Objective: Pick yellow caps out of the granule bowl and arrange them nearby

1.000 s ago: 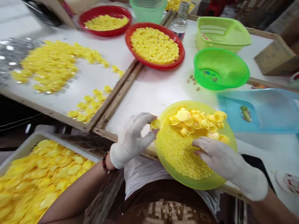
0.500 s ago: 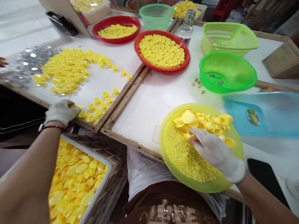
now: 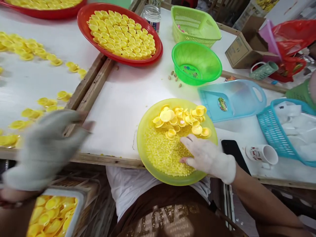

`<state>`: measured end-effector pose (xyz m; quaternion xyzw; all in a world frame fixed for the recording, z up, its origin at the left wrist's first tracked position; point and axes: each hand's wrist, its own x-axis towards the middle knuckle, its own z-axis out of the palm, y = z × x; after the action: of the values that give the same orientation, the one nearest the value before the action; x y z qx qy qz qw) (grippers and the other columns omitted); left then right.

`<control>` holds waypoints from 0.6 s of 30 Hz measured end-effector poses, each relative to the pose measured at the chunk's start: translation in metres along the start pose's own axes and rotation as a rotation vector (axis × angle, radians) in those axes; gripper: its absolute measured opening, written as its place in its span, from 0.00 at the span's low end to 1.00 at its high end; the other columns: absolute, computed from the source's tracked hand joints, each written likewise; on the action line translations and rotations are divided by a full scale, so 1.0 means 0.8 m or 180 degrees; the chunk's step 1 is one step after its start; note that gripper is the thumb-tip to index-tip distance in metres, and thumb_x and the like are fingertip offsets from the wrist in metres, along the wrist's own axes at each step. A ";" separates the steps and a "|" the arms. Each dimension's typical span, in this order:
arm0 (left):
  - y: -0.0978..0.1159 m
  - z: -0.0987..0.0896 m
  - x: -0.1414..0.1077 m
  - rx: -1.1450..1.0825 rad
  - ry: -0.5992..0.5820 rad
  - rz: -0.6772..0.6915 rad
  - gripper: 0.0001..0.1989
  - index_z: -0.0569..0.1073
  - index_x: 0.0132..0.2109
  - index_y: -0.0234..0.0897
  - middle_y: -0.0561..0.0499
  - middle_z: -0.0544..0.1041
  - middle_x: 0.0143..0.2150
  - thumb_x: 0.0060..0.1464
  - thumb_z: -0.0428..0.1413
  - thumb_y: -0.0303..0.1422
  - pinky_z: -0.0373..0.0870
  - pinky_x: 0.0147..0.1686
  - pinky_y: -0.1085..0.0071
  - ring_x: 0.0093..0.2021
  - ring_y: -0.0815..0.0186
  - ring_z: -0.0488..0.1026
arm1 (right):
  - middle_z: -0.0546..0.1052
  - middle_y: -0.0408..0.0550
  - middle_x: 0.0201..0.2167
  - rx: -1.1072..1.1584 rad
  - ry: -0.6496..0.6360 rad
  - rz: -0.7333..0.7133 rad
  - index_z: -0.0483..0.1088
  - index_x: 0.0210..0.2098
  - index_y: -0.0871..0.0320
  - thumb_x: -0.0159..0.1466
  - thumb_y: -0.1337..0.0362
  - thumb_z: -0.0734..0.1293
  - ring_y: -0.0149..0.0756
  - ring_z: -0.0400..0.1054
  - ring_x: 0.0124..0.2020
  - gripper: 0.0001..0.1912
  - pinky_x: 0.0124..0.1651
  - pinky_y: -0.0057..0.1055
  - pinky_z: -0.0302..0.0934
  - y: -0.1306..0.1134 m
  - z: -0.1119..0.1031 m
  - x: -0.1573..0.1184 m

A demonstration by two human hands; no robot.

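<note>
Gloved in white with bare fingertips, my left hand (image 3: 53,144) hangs blurred over the wooden table edge at the left. Its thumb and forefinger are apart, with nothing visible between them. My right hand (image 3: 203,153), gloved the same way and wearing a ring, reaches into a yellow bowl (image 3: 141,141). Its fingers are spread on small yellow pellets (image 3: 163,154). Beyond them in the bowl lies a heap of yellow hat-shaped plastic pieces (image 3: 182,117). More such pieces (image 3: 32,113) lie on the table beside my left hand.
A red plate (image 3: 86,26) of yellow pieces stands behind a wooden strip (image 3: 96,79). Green baskets, a green bowl (image 3: 197,62) and a blue tray (image 3: 237,98) are at the back right. A phone (image 3: 235,154) and mug (image 3: 261,154) lie right. Below left is a crate (image 3: 80,200) of yellow pieces.
My left hand has left the yellow pieces at the table edge and moved right, toward the bowl. My right hand has let go of a yellow piece and spread on the pellets. The view has turned right.
</note>
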<state>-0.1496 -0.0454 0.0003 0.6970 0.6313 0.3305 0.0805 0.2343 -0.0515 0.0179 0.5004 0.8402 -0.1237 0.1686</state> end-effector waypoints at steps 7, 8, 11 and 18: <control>0.178 0.137 0.025 0.0449 -0.1575 0.1538 0.09 0.76 0.42 0.36 0.45 0.76 0.40 0.62 0.51 0.28 0.72 0.36 0.61 0.36 0.59 0.75 | 0.74 0.54 0.42 0.0728 0.0105 -0.0324 0.68 0.47 0.61 0.65 0.66 0.62 0.42 0.70 0.41 0.12 0.47 0.39 0.64 -0.006 0.022 0.019; 0.187 0.148 0.030 0.0664 -0.1737 0.1513 0.08 0.76 0.40 0.35 0.44 0.76 0.39 0.61 0.51 0.27 0.71 0.35 0.61 0.35 0.59 0.74 | 0.74 0.54 0.42 0.0843 0.0105 -0.0403 0.68 0.46 0.61 0.64 0.68 0.61 0.41 0.69 0.42 0.11 0.48 0.39 0.64 -0.003 0.023 0.021; 0.195 0.155 0.034 0.0934 -0.1933 0.1486 0.09 0.75 0.35 0.35 0.44 0.75 0.38 0.59 0.51 0.24 0.69 0.34 0.61 0.33 0.59 0.73 | 0.74 0.51 0.38 0.1237 0.0128 -0.0595 0.68 0.41 0.60 0.62 0.72 0.59 0.38 0.68 0.40 0.10 0.48 0.37 0.62 0.010 0.023 0.021; 0.164 0.110 -0.004 0.0207 -0.1784 0.1367 0.03 0.71 0.40 0.37 0.46 0.75 0.40 0.58 0.54 0.27 0.72 0.40 0.59 0.39 0.57 0.73 | 0.72 0.45 0.36 0.1981 0.0585 -0.0925 0.67 0.38 0.58 0.62 0.73 0.63 0.33 0.65 0.37 0.07 0.43 0.32 0.61 0.015 0.002 0.015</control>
<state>0.0081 -0.0467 0.0008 0.8796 0.4339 0.1155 0.1570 0.2397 -0.0367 0.0112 0.4120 0.8363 -0.3509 -0.0876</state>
